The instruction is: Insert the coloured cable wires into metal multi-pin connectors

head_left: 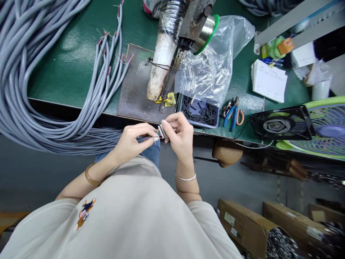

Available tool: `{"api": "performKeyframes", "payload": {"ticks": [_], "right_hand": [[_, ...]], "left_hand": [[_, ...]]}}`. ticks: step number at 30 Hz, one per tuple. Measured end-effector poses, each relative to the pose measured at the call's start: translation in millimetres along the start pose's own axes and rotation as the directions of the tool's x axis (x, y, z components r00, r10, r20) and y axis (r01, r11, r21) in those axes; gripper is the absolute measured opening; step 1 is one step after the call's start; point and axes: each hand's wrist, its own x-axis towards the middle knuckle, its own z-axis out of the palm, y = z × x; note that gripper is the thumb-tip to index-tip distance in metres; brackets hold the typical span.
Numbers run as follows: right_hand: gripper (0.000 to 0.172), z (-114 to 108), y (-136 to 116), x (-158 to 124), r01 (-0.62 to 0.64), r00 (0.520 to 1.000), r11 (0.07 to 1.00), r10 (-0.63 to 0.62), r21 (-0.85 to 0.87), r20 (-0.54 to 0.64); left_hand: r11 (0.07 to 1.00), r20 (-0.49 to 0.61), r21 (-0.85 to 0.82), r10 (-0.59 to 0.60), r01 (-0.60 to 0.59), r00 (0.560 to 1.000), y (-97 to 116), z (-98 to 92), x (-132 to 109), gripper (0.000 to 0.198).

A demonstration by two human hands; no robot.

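Note:
My right hand [180,135] pinches a small metal connector [161,131] with coloured wires at its back, just in front of the bench edge. My left hand [134,138] is closed on the grey cable [144,138] that leads into that connector, its fingertips touching the wires. Both hands are held above my lap, close together. Straight ahead on the bench lies a dark metal plate [133,90] with a wrapped soldering tool [164,61] resting over it.
A large bundle of grey cables [32,72] fills the left side and hangs over the edge. A blue tray of black sleeves [198,113], a clear bag of parts [212,68], pliers [231,115], a small black fan [280,124] and a green fan [323,129] lie to the right. Cardboard boxes [242,223] stand on the floor.

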Motion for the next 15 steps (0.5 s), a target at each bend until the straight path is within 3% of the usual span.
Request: {"api": "performKeyframes", "payload": {"ticks": [2, 4, 5, 7, 11, 15], "right_hand": [[0.015, -2.1, -0.3, -2.7, 0.139, 0.972, 0.966, -0.176, -0.218, -0.158], [0.01, -3.8, -0.4, -5.4, 0.229, 0.891, 0.916, -0.334, -0.33, -0.308], [0.011, -4.5, -0.2, -7.0, 0.253, 0.853, 0.911, -0.369, -0.327, -0.369], [0.017, -5.2, 1.5, -10.9, 0.276, 0.822, 0.928, -0.362, -0.249, -0.439], [0.019, -3.3, 11.9, -21.2, 0.297, 0.839, 0.929, -0.365, -0.223, -0.403], [0.019, 3.0, 25.7, -26.4, 0.424, 0.828, 0.83, -0.517, -0.363, -0.215]], "left_hand": [[0.981, -0.047, -0.137, -0.146, 0.139, 0.988, -3.2, 4.6, -0.6, 0.004], [0.928, -0.067, -0.273, -0.281, 0.253, 0.957, -6.0, 7.1, -0.4, 0.012], [0.903, -0.074, -0.323, -0.323, 0.284, 0.944, -7.2, 7.3, 0.1, 0.015], [0.864, -0.074, -0.391, -0.374, 0.319, 0.924, -8.9, 6.2, 1.8, 0.017], [0.795, -0.055, -0.5, -0.426, 0.345, 0.903, -12.1, 3.2, 5.4, 0.019], [0.756, -0.031, -0.543, -0.453, 0.366, 0.891, -16.0, 2.9, 8.1, 0.018]]}}
